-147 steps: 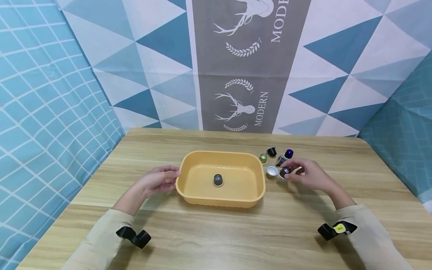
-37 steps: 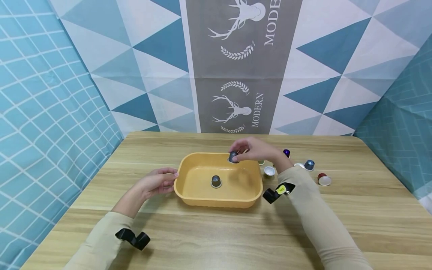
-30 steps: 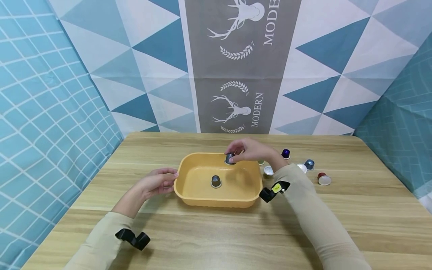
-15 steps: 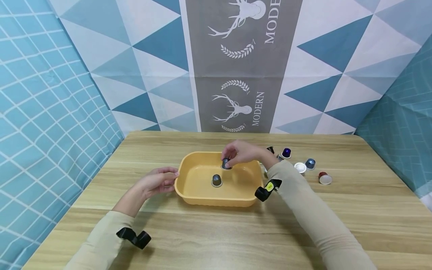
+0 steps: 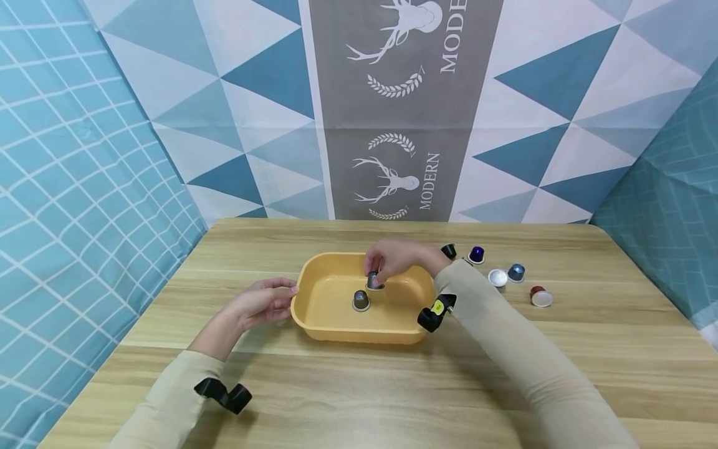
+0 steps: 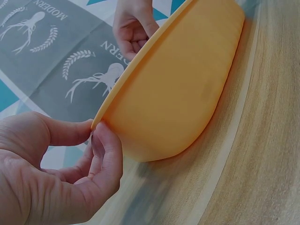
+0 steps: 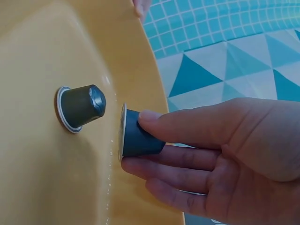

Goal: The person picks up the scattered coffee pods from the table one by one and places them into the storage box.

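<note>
Earlier touching a capsule on the table to the right, the right hand [image 5: 392,257] is now inside a yellow tub [image 5: 359,335], its fingers pinching a dark blue-grey capsule [image 7: 140,136] near a standing olive-grey capsule [image 5: 361,300]; whether the held one touches the tub's floor is hard to tell. The left hand [image 5: 265,303] grips the tub's left rim between thumb and fingers, as before. The table [image 5: 336,393] has pale, streaky wood grain; a red capsule [image 5: 541,297], a blue capsule [image 5: 516,272] and others rest at right. Behind hangs a creased patterned cloth [image 5: 370,187] of triangles and deer heads. The tub is smooth with rounded corners; the capsules are cup-shaped, with pale flared rims.
</note>
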`<action>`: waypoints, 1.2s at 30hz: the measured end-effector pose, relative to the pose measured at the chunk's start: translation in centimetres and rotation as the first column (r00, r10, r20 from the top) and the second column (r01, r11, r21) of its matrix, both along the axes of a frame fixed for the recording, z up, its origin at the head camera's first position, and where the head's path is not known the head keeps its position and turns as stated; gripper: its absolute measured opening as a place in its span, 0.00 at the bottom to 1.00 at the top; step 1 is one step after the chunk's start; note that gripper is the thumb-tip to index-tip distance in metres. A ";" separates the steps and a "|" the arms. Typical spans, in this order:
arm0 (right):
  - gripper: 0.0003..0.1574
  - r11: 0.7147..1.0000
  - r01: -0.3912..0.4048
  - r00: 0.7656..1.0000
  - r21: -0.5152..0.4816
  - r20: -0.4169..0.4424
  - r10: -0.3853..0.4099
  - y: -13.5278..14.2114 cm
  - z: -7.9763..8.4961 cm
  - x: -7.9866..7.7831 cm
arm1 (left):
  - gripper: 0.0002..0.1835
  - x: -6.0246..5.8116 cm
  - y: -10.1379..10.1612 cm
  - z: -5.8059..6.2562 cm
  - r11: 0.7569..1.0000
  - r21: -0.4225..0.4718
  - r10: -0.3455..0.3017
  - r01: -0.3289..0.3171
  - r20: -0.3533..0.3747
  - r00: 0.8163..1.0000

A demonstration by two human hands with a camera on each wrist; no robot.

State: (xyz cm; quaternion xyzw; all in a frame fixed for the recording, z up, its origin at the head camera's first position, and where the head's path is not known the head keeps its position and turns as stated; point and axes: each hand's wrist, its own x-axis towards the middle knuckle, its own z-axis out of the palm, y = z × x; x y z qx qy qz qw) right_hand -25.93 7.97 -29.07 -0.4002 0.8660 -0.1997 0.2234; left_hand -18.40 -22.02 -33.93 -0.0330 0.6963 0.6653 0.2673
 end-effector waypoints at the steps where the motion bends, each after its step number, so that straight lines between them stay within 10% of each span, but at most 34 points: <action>1: 0.13 1.000 0.004 1.000 0.014 0.001 -0.004 -0.1 0.0 0.0 | 0.14 0.0 0.0 0.0 1.000 0.000 -0.003 0.003 -0.001 1.000; 36: 0.11 0.966 0.011 0.997 0.260 -0.080 0.010 -2.5 -1.3 -0.2 | 0.12 0.0 0.1 0.0 1.000 0.015 -0.009 0.009 0.006 1.000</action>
